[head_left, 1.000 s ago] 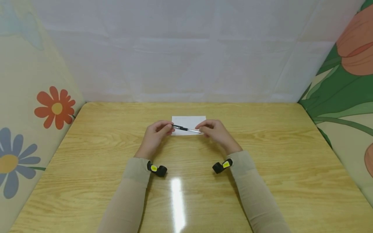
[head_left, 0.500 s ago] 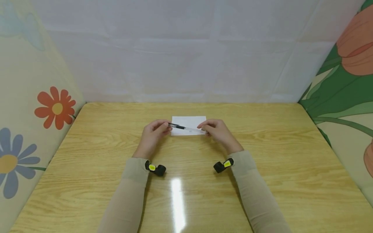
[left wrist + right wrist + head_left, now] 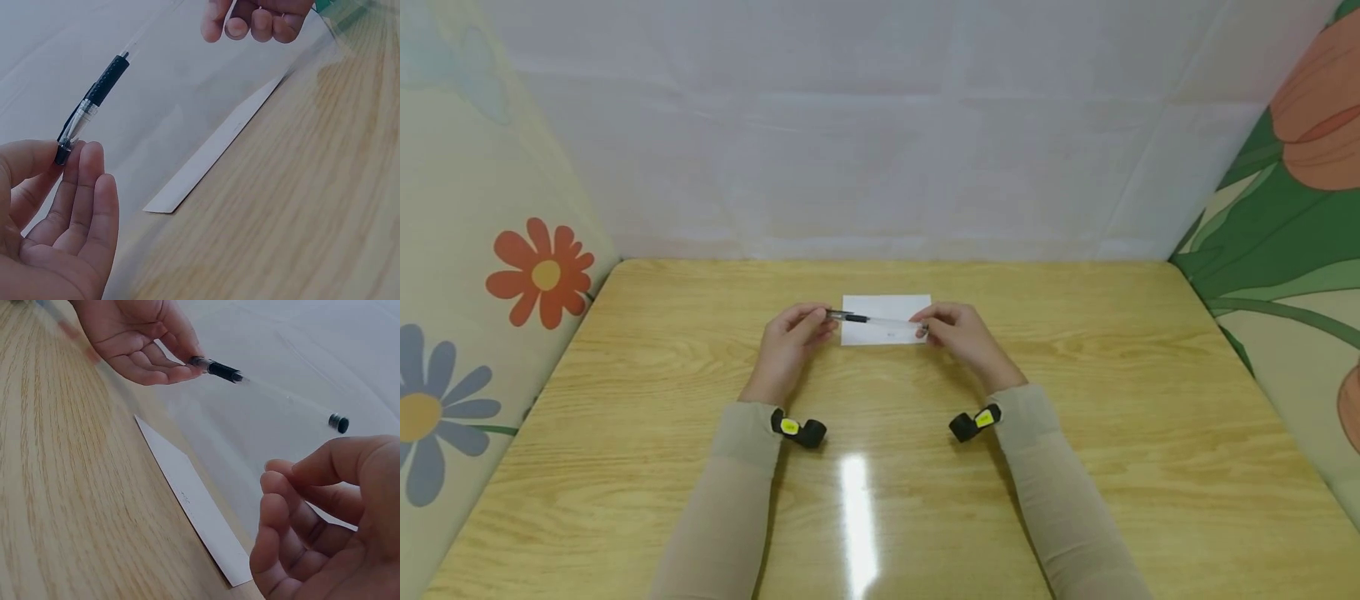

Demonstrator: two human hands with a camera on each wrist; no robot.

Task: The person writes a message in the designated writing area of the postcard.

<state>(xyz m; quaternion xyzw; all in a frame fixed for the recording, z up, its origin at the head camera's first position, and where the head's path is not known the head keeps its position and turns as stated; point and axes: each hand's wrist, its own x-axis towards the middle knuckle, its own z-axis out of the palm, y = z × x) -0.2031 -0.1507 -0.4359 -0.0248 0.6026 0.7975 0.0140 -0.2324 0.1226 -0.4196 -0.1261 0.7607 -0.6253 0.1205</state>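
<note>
My left hand [image 3: 787, 343] pinches the capped end of a pen [image 3: 856, 318] between thumb and fingertips. The pen has a clear barrel, a black grip and a clip, and it hangs above the table, pointing right. Its black end plug [image 3: 339, 422] stands free of the right fingers in the right wrist view. My right hand [image 3: 958, 337] hovers by that end, fingers loosely bent, and no object shows in it. Beneath the pen lies a white sheet of paper [image 3: 867, 336] with a small dark mark.
The wooden table [image 3: 880, 392] carries a bright light reflection near its front. A white cloth [image 3: 880, 150] hangs behind it, with flower-printed panels on both sides. Each wrist wears a small black camera [image 3: 811, 433].
The pen has shifted left and up with my left hand, and it lies more level. Its far end has come out from among the right fingers. The paper stays in place.
</note>
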